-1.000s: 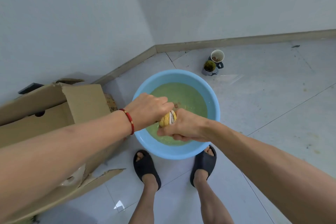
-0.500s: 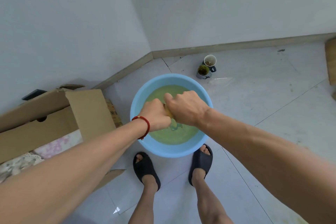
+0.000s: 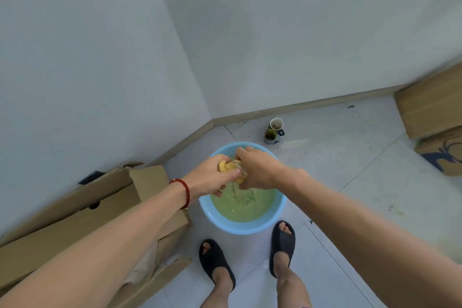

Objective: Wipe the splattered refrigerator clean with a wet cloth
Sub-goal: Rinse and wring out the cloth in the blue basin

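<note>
Both hands, the left hand (image 3: 212, 177) and right hand (image 3: 260, 170), clench the balled yellow cloth (image 3: 228, 167) between them, directly above the blue basin (image 3: 240, 226) of greenish water. To wring well, twist the fists in opposite directions over the basin's middle so drips fall inside, stopping while the cloth is damp. No refrigerator shows here.

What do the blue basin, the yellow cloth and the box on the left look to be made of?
Blue basin: likely plastic, smooth with an even colour and a rolled rim. Yellow cloth: soft woven or sponge-like fabric, bunched and wrung between the left hand and right hand; the exact weave is too blurred to tell. Box: brown corrugated cardboard, matte, with creased flaps.
</note>
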### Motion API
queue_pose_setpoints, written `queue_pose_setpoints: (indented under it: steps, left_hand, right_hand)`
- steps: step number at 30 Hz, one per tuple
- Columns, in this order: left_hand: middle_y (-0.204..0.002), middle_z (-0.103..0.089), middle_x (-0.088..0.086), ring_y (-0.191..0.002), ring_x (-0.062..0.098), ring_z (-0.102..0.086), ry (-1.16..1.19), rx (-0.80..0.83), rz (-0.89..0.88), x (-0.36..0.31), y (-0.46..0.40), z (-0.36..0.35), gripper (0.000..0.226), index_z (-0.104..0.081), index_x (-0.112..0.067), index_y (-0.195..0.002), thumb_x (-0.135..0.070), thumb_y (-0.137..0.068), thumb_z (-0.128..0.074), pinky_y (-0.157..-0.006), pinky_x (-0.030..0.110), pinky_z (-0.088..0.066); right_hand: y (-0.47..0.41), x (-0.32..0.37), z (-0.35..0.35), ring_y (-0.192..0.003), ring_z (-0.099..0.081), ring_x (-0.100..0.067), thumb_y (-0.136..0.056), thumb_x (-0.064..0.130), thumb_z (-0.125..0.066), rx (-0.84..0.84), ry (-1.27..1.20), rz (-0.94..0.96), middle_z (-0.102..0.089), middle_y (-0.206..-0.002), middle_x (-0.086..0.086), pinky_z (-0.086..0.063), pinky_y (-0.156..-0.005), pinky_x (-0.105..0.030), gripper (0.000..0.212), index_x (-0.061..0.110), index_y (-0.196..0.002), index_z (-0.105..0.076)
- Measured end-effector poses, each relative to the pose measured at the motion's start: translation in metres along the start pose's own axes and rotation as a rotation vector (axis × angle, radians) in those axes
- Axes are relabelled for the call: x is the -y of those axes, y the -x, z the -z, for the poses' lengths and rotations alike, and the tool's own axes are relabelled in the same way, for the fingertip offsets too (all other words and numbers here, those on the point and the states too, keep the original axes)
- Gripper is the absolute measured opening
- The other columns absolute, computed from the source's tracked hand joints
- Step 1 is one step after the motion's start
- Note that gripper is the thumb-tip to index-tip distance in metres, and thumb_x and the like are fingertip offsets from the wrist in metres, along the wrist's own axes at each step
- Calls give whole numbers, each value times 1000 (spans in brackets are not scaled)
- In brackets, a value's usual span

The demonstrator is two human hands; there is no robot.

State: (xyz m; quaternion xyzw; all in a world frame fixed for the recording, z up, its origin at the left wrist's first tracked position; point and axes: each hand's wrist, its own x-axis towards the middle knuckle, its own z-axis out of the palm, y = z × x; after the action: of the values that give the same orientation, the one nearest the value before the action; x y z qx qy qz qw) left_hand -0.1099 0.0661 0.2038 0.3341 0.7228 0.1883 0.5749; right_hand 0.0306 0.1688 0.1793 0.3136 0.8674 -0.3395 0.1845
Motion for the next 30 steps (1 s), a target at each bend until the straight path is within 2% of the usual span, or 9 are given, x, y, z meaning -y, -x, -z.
queue_pose_setpoints:
  steps: [3, 6, 11, 16, 21, 23, 25, 28, 30]
  left_hand:
    - [-101, -66, 0, -80, 11, -65, 29, -38, -209, -30, 37, 21, 29, -63, -19, -121, -17, -94, -74, -67, 27, -61]
    - [-111, -75, -2, -97, 15, -72, 58, -70, -403, -65, 70, 36, 41, -72, -26, -114, -3, -82, -81, -85, 28, -60]
    - [-128, -70, -11, -122, 8, -65, 80, -75, -672, -119, 102, 21, 30, -64, -16, -90, 10, -77, -74, -92, 24, -57]
    - [-97, -74, -5, -97, 14, -71, -25, -46, -899, -165, 139, -31, 31, -58, -17, -90, -1, -78, -83, -85, 39, -60]
    - [-106, -63, -7, -100, 6, -65, -109, -104, -1021, -189, 180, -79, 48, -65, -30, -117, -10, -80, -86, -84, 22, -55]
    - [-110, -60, -6, -100, 1, -63, -198, -138, -1042, -202, 197, -106, 41, -72, -31, -113, -11, -79, -85, -85, 15, -52]
    - [-110, -59, -7, -97, 3, -64, -263, -82, -1070, -215, 217, -141, 32, -76, -31, -101, -10, -79, -85, -83, 18, -53]
    - [-95, -67, -8, -86, 9, -65, -415, 97, -1128, -233, 242, -200, 20, -73, -24, -93, -10, -82, -82, -76, 29, -53]
    - [-82, -67, -6, -76, 13, -62, -522, 218, -1171, -246, 264, -254, 13, -69, -22, -90, -16, -85, -80, -70, 36, -53]
  right_hand:
    - [53, 15, 29, -86, -66, -17, -73, 41, -92, 57, -504, -81, -67, -99, 2, -58, -77, -40, 58, 19, -114, -58]
    - [117, 34, 51, -91, -68, -15, -95, 42, -75, 14, -1020, -43, -70, -101, 0, -58, -79, -37, 36, 19, -121, -66]
    - [199, 57, 49, -119, -69, -24, -106, 37, -57, -458, -1495, -142, -71, -130, -6, -59, -98, -48, 34, 27, -138, -62]
    - [274, 60, 47, -126, -65, -24, -108, 25, -53, -905, -1774, -151, -69, -137, -7, -56, -103, -49, 32, 22, -138, -64]
    - [349, 47, 47, -132, -60, -30, -103, 19, -59, -1019, -1750, 84, -64, -141, -16, -44, -115, -48, 40, 11, -141, -62]
    - [386, 37, 35, -123, -62, -32, -96, 19, -69, -1052, -1604, 71, -66, -134, -21, -46, -112, -50, 39, 10, -134, -66]
    - [425, 25, 20, -117, -65, -29, -91, 24, -74, -1081, -1396, -36, -70, -125, -13, -51, -105, -48, 38, 18, -128, -67]
    - [480, 10, 0, -115, -68, -17, -84, 39, -85, -1133, -1272, -148, -64, -130, 4, -60, -98, -43, 76, 43, -147, -42]
    - [522, -6, -20, -117, -67, -15, -82, 38, -88, -1186, -1164, -132, -57, -137, 10, -61, -96, -39, 97, 55, -154, -26]
